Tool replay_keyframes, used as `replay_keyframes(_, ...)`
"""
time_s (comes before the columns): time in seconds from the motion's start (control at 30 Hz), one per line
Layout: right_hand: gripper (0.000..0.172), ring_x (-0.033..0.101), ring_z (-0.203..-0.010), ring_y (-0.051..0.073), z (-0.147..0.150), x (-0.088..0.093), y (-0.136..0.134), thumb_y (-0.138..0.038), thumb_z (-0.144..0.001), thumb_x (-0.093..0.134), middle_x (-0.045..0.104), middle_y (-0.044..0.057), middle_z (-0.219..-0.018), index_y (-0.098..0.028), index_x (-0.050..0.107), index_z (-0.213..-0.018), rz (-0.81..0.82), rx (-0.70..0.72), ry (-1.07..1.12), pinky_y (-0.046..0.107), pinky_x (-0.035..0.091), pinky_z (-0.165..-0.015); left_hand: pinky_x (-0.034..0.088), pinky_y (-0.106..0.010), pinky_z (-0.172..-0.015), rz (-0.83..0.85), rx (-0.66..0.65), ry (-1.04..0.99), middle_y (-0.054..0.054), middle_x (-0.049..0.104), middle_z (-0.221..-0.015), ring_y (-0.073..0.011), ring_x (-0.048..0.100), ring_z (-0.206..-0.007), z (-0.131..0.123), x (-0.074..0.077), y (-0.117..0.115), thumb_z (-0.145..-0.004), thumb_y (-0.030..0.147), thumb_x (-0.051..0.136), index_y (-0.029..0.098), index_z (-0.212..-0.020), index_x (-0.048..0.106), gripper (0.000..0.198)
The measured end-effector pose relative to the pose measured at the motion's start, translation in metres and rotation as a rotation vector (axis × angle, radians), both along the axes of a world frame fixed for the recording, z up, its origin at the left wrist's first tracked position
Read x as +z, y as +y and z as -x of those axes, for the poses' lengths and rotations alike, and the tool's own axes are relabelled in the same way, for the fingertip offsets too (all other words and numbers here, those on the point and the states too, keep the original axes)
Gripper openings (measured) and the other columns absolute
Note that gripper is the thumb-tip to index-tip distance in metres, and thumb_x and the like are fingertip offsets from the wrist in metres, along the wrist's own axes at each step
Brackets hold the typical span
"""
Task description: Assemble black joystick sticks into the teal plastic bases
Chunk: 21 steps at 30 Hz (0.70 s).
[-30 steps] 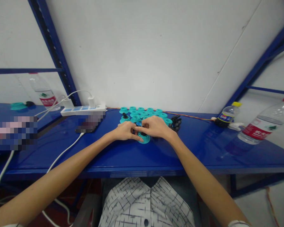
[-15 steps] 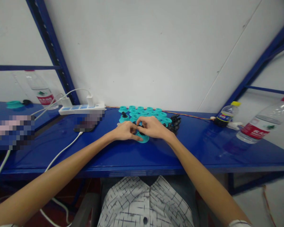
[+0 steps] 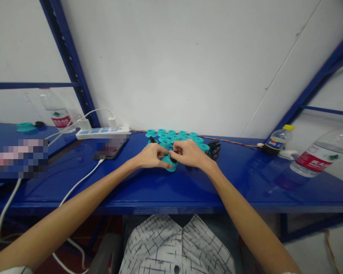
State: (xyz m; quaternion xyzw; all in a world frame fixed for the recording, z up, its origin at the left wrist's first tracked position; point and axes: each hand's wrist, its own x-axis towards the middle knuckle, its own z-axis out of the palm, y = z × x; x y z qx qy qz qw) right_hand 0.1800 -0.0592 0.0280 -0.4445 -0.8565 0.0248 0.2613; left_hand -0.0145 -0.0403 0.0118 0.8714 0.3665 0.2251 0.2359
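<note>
Near the middle of the blue table, my left hand (image 3: 152, 156) is closed around a teal flanged piece (image 3: 169, 167), its thumb along the near side. A black part (image 3: 174, 160) sits at the top of this piece, partly hidden by fingers. My right hand (image 3: 191, 153) has its fingers bent in a pinch at the black part. Just behind my hands stand several more teal flanged pieces (image 3: 165, 142) in a group. One at the left, beside my left hand, carries a black part (image 3: 151, 139). A pile of black parts (image 3: 214, 149) lies right of my right hand.
A white power strip (image 3: 103, 132) and a phone (image 3: 111, 147) on a charging cable lie to the left. Further left is a water bottle (image 3: 58, 112). At the right stand a cola bottle (image 3: 276, 142) and a large water bottle (image 3: 320, 154). Thin wires (image 3: 231, 141) run along the wall.
The view has shifted slightly, so the scene sits a little further right and lower. The teal piece looks more tilted between my hands. Both hands stay close together around it.
</note>
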Motion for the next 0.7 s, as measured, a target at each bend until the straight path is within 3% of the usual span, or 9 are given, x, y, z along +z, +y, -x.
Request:
replay_keyframes(0.13,0.03,0.042,-0.055,0.01,-0.006,0.002,0.001,-0.035,-0.084,0.056,0.051,-0.002,-0.055,-0.017,0.053,-0.06,0.055,0.006,-0.049,0.025,0.024,-0.055,0.018,-0.026,-0.052,-0.052,-0.012,0.039,0.007,0.029,-0.054,-0.0069,0.027,-0.052,0.0,0.001,-0.001,-0.065,0.047,0.074,0.015,-0.055,0.05,0.041)
replay_keyframes(0.2,0.035,0.041,-0.055,0.01,-0.008,0.001,0.002,-0.038,-0.086,0.055,0.049,-0.002,-0.055,-0.017,0.052,-0.059,0.077,-0.001,-0.066,0.025,0.023,-0.055,0.025,-0.025,-0.055,-0.104,-0.032,0.047,0.005,0.04,-0.058,-0.0087,0.036,-0.056,0.0,0.002,-0.002,-0.065,0.047,0.075,0.014,-0.062,0.06,0.037)
replay_keyframes(0.3,0.035,0.04,-0.054,0.009,-0.009,-0.001,0.004,-0.04,-0.087,0.054,0.05,-0.003,-0.056,-0.017,0.053,-0.061,0.098,0.012,-0.075,0.025,0.023,-0.055,0.038,-0.026,-0.067,-0.146,-0.092,0.054,-0.002,0.059,-0.082,-0.0142,0.051,-0.073,0.0,0.004,-0.003,-0.066,0.05,0.075,0.015,-0.082,0.072,0.038)
replay_keyframes(0.43,0.031,0.042,-0.056,0.009,-0.006,-0.005,0.007,-0.039,-0.088,0.054,0.054,-0.002,-0.061,-0.017,0.055,-0.067,0.064,0.046,-0.037,0.024,0.023,-0.057,0.045,-0.03,-0.081,-0.1,-0.164,0.038,-0.007,0.065,-0.107,-0.019,0.058,-0.09,0.001,0.004,-0.003,-0.074,0.05,0.069,0.018,-0.098,0.072,0.04)
replay_keyframes(0.6,0.034,0.039,-0.055,0.01,-0.002,-0.003,0.004,-0.036,-0.091,0.048,0.052,-0.002,-0.058,-0.017,0.053,-0.065,0.01,0.062,-0.049,0.025,0.021,-0.057,0.046,-0.03,-0.081,-0.046,-0.1,0.0,-0.003,0.07,-0.096,-0.0197,0.061,-0.088,0.003,0.007,-0.004,-0.073,0.045,0.07,0.016,-0.101,0.069,0.04)
replay_keyframes(0.7,0.033,0.039,-0.055,0.01,0.003,-0.001,0.001,-0.031,-0.09,0.047,0.053,-0.001,-0.057,-0.016,0.056,-0.062,0.004,0.016,-0.052,0.027,0.021,-0.056,0.046,-0.028,-0.077,-0.124,-0.043,-0.009,-0.002,0.071,-0.091,-0.0191,0.062,-0.084,0.001,0.006,-0.006,-0.071,0.048,0.073,0.015,-0.095,0.07,0.04)
